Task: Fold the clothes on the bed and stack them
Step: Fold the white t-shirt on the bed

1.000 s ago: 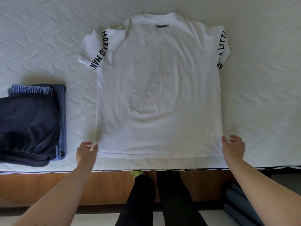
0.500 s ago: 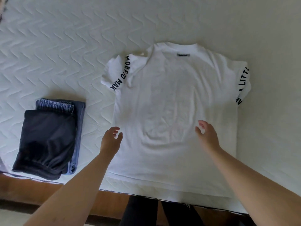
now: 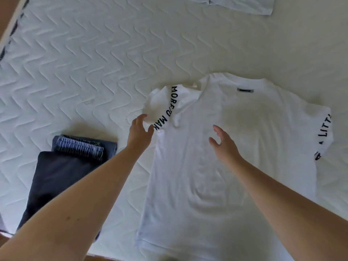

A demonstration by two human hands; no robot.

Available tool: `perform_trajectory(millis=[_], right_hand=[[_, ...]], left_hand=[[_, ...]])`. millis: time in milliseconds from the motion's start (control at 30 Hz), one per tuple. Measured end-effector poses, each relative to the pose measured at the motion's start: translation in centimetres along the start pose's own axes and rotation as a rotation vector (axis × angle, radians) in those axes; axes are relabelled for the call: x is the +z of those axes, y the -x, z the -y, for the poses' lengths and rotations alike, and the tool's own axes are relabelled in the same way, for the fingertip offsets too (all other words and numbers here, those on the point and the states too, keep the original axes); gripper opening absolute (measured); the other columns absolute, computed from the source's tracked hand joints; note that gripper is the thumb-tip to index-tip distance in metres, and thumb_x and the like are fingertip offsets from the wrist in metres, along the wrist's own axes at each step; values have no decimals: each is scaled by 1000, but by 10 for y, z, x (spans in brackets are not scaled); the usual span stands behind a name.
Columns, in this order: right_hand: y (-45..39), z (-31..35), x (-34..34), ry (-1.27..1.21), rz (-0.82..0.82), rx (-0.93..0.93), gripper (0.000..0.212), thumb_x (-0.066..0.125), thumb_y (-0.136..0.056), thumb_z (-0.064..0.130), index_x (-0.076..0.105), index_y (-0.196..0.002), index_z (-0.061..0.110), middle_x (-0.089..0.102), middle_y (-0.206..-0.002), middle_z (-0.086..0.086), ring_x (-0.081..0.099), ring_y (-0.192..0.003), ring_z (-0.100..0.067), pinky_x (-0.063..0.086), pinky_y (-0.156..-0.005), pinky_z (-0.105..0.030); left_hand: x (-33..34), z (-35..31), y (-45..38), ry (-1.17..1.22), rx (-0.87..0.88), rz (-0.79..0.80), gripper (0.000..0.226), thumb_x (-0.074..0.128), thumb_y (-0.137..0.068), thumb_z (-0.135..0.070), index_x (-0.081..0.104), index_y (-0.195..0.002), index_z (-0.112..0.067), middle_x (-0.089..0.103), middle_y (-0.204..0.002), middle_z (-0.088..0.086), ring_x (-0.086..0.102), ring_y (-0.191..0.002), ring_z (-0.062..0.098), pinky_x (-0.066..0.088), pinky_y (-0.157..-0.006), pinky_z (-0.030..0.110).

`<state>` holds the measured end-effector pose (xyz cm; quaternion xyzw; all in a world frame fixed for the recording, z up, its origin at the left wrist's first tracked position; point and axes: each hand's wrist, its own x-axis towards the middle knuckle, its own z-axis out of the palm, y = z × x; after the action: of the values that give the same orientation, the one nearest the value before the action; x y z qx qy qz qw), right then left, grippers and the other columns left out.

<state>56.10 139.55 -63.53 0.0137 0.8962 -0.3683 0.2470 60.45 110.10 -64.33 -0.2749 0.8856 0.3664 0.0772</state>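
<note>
Dark folded garments [image 3: 62, 172] are stacked already, the flat white cotton T-shirt [image 3: 226, 166] is not yet folded, both hands spread, left hand [image 3: 140, 132] and right hand [image 3: 224, 146].

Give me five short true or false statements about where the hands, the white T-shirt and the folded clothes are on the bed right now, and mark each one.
1. The white T-shirt lies spread flat on the mattress, not yet folded. True.
2. The left hand reaches toward the sleeve with black lettering. True.
3. The right hand grips the shirt's bottom hem. False: it hovers open over the chest area, holding nothing.
4. The folded dark clothes sit on the shirt's right. False: they lie to its left, near the bed's edge.
5. Another pale garment lies at the far top edge of the view. True.
</note>
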Motion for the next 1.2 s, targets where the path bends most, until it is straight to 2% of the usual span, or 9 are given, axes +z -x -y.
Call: perform_trajectory(millis=[167, 300, 467, 600, 733, 800, 933, 1000, 1200], right_hand=[[-37, 23, 15, -98, 11, 56, 56, 53, -99, 26, 32, -151, 25, 38, -153, 7, 40, -137, -11, 35, -104, -25], [-64, 36, 28, -196, 14, 92, 56, 53, -99, 23, 31, -150, 26, 39, -151, 10, 42, -134, -9, 39, -104, -28], [-96, 65, 46, -336, 39, 145, 60, 52, -99, 21, 25, -153, 27, 39, -151, 2, 43, -132, -10, 37, -94, -25], [-119, 86, 54, -409, 56, 161, 66, 50, -98, 19, 18, -154, 31, 38, -151, 1, 41, -134, -10, 37, -95, -27], [-132, 99, 54, -297, 73, 106, 65, 49, -98, 21, 18, -154, 33, 26, -159, 3, 30, -143, -16, 32, -111, -34], [-138, 102, 54, -206, 90, 50, 63, 49, -99, 21, 21, -154, 29, 23, -160, 3, 26, -145, -17, 27, -116, -36], [-150, 97, 53, 287, 152, -15, 62, 44, -102, 36, 14, -156, 27, 6, -164, 2, 7, -150, -21, 14, -120, -40], [-157, 93, 50, 416, 128, 11, 61, 40, -102, 40, 13, -156, 28, 0, -165, 3, 3, -150, -22, 13, -119, -40], [-184, 91, 28, 350, -41, -28, 52, 42, -102, 28, 27, -153, 27, 10, -164, 1, 12, -149, -23, 17, -118, -42]], left_hand=[[0, -28, -73, -151, -31, 9, 69, 59, -92, -45, 28, -149, -23, 32, -151, 9, 35, -136, 31, 35, -105, 51], [9, -35, -111, -18, -57, 134, 64, 69, -85, -47, 43, -136, -18, 52, -131, 12, 54, -115, 29, 44, -87, 35], [10, -32, -119, 199, -154, 211, 53, 72, -86, -28, 43, -131, -27, 55, -110, 2, 58, -89, 21, 50, -66, 31], [-7, -21, -115, 328, -134, 40, 32, 65, -89, -20, 55, -112, -40, 61, -96, -8, 59, -72, 11, 46, -52, 25], [-21, 5, -87, 407, -137, -179, 32, 56, -89, -18, 58, -94, -49, 64, -86, -16, 59, -68, -2, 43, -50, 13], [-19, 19, -71, 432, -208, -231, 33, 52, -89, -16, 60, -91, -48, 65, -85, -14, 58, -63, 1, 43, -49, 17], [-12, 38, -57, 243, -307, -209, 24, 49, -93, -15, 63, -102, -33, 63, -102, -1, 57, -68, 11, 41, -56, 24], [-14, 39, -58, 173, -298, -206, 19, 52, -93, -18, 64, -107, -23, 54, -117, 5, 58, -84, 19, 44, -72, 27], [-23, 5, -97, -189, 210, -164, 39, 57, -94, -26, 55, -133, -19, 51, -138, 4, 44, -129, 26, 34, -105, 43]])
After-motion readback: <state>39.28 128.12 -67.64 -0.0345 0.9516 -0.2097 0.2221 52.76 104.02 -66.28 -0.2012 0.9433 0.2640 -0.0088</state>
